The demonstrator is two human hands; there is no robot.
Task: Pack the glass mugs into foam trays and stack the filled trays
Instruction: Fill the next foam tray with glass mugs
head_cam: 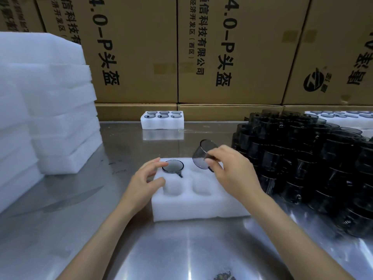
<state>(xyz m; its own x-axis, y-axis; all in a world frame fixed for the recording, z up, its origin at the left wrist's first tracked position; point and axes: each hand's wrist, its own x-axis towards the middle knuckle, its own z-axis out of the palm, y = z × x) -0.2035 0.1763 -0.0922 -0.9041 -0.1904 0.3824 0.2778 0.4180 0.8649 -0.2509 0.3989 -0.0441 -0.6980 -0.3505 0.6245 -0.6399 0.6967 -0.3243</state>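
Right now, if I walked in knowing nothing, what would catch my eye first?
Probably the right hand at the centre, tilting a dark glass mug over an empty pocket of the white foam tray, where one mug already sits beside the left hand. Next, the big heap of dark mugs on the right of the metal table. Then the tall stack of foam on the left, before the cardboard boxes.

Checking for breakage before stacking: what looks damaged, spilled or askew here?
Nothing stands out. One mug sits level in the near tray; the mug held by the right hand is tilted only because it is being placed.
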